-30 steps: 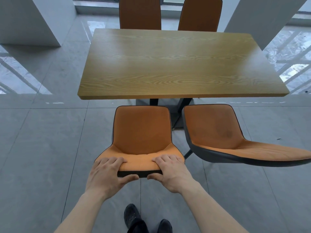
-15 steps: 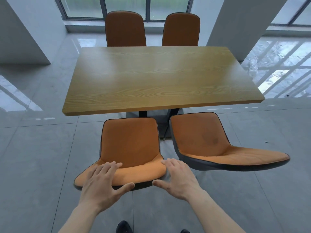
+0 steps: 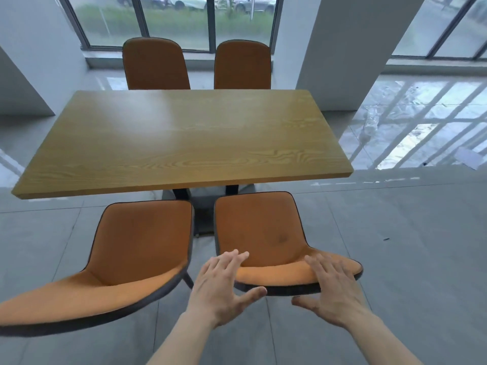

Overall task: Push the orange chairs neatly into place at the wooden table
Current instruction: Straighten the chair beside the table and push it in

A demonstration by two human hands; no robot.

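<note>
Both bare hands hang spread-fingered over the top of the backrest of the near right orange upholstered chair with its dark shell edge [image 3: 266,233], at about 6 o'clock in the view: the left hand [image 3: 224,288] is open at the backrest's left corner, the right hand [image 3: 332,291] open towards its right corner, thumbs hooked under the dark rim line, and neither has closed on anything; whether the palms touch the padding cannot be told. That chair stands with its seat just short of the near edge of the rectangular wooden table with a pale grain top [image 3: 174,138], apparently turned a little so the backrest runs out towards 4 o'clock. The near left orange chair [image 3: 142,241] stands just beside it at 8 o'clock, the two shells close together with only a narrow gap. Two more orange chairs [image 3: 155,65] stand at 12 o'clock across the table. The main risk, as I judge it, is an uneven shove: more force from one hand would swing the chair instead of sliding it straight, knocking its shell into the left neighbour or leaving it skewed. A push high on the backrest could also tip the chair forward if its legs drag on the glossy grey floor tiles [image 3: 395,259]. The dark table pedestal [image 3: 205,206] sits between the two seats, and a leg could catch on it.
</note>
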